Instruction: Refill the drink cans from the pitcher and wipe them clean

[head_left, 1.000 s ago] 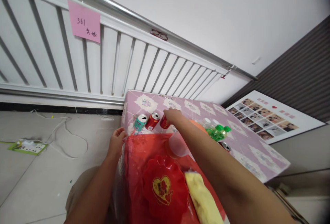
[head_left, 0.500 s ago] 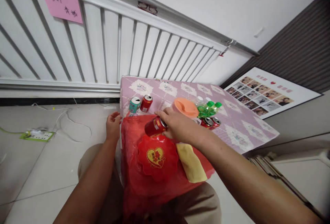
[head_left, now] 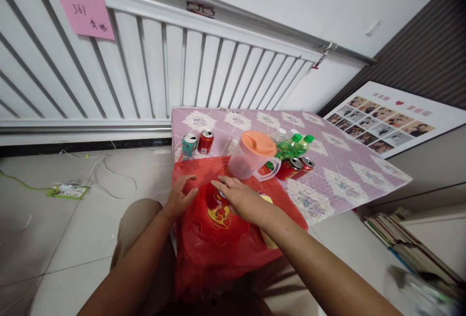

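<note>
A red soda can (head_left: 214, 199) is upright over the red scalloped plate (head_left: 233, 231), which bears a yellow heart print. My right hand (head_left: 238, 197) grips the can near its top, hiding part of it. To the left of the can, my left hand (head_left: 181, 195) is apart from it, thumb and fingers spread, holding nothing. Just behind stands a clear pitcher (head_left: 240, 158) with an orange lid (head_left: 259, 143). A folded yellow cloth (head_left: 268, 238) lies right of the plate, partly hidden by my right forearm. Red plastic sheeting (head_left: 204, 272) lies under these things.
At the back left stand a teal can (head_left: 189, 146) and another red can (head_left: 206, 142). Right of the pitcher are green-capped bottles (head_left: 294, 147) and more red cans (head_left: 289, 169). A white radiator (head_left: 153, 68) runs behind the table (head_left: 327, 190).
My right hand has brought the can down and turned it from tilted to upright over the plate. My left hand has moved right, closer to the can. The view has shifted slightly.
</note>
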The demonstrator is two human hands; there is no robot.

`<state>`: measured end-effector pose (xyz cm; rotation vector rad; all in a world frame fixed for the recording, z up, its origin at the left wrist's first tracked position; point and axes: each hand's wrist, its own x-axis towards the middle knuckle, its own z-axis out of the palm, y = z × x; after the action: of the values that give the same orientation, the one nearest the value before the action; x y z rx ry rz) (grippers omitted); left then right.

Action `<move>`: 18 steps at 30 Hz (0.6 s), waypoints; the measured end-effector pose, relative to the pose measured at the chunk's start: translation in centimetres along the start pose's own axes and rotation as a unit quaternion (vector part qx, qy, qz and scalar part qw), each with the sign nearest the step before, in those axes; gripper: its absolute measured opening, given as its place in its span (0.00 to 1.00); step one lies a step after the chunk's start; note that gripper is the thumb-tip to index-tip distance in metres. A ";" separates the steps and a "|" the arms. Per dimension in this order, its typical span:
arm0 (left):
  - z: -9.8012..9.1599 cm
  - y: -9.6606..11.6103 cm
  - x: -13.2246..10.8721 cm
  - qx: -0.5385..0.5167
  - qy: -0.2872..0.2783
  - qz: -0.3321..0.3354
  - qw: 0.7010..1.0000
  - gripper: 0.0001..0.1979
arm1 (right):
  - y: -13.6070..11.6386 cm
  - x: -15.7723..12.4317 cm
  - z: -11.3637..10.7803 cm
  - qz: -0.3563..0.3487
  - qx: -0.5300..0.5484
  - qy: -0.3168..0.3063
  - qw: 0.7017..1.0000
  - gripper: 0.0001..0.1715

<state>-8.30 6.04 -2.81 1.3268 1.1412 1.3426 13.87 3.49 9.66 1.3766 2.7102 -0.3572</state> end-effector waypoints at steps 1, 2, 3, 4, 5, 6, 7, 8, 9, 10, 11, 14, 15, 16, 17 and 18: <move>0.1 -0.2 0.1 0.009 -0.004 0.002 1.000 0.19 | 0.0 0.0 0.0 0.005 0.005 0.000 1.000 0.52; 0.1 -0.5 0.2 0.016 -0.006 0.002 1.000 0.19 | 0.0 0.0 0.0 0.011 0.013 -0.002 1.000 0.54; 0.2 -0.7 0.2 0.023 -0.008 0.001 1.000 0.20 | 0.0 -0.2 0.0 0.017 0.025 -0.004 1.000 0.55; 0.2 -0.9 0.3 0.031 -0.010 0.000 0.999 0.20 | 0.1 -0.4 -0.1 0.023 0.039 -0.004 0.999 0.56; 0.2 -1.1 0.4 0.039 -0.012 0.000 0.999 0.21 | 0.2 -0.7 -0.2 0.030 0.057 -0.002 0.998 0.58; 0.2 -1.2 0.4 0.046 -0.016 0.000 0.999 0.21 | 0.3 -1.0 -0.2 0.038 0.076 0.002 0.996 0.58; 0.2 -1.2 0.4 0.054 -0.022 0.000 0.998 0.21 | 0.4 -1.4 -0.1 0.048 0.096 0.011 0.994 0.59; 0.2 -1.2 0.4 0.061 -0.029 0.000 0.998 0.22 | 0.5 -1.8 0.1 0.063 0.117 0.026 0.991 0.59; 0.2 -1.2 0.4 0.067 -0.036 0.001 0.997 0.22 | 0.6 -2.2 0.4 0.080 0.140 0.047 0.986 0.58; 0.3 -1.1 0.4 0.073 -0.043 0.001 0.996 0.22 | 0.6 -2.6 0.9 0.098 0.165 0.072 0.979 0.58; 0.3 -1.1 0.4 0.078 -0.050 0.000 0.996 0.22 | 0.4 -2.8 1.6 0.117 0.190 0.101 0.970 0.57; 0.5 -1.0 0.5 0.090 -0.071 -0.002 0.993 0.20 | -0.5 -3.1 4.0 0.176 0.269 0.186 0.929 0.56; 0.6 -1.1 0.5 0.093 -0.076 -0.003 0.993 0.20 | -1.0 -2.9 4.9 0.196 0.292 0.211 0.912 0.56; 0.6 -1.1 0.5 0.095 -0.081 -0.005 0.992 0.19 | -1.6 -2.7 5.6 0.217 0.312 0.232 0.895 0.57; 0.6 -1.1 0.6 0.096 -0.085 -0.006 0.992 0.19 | -2.1 -2.4 6.3 0.236 0.328 0.251 0.879 0.57; 0.7 -1.1 0.6 0.096 -0.088 -0.008 0.991 0.18 | -2.5 -2.1 6.8 0.254 0.341 0.268 0.865 0.57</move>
<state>-7.66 6.83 -3.81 1.5393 1.1784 1.1012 12.83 -1.26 3.86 2.6488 2.5038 -1.0940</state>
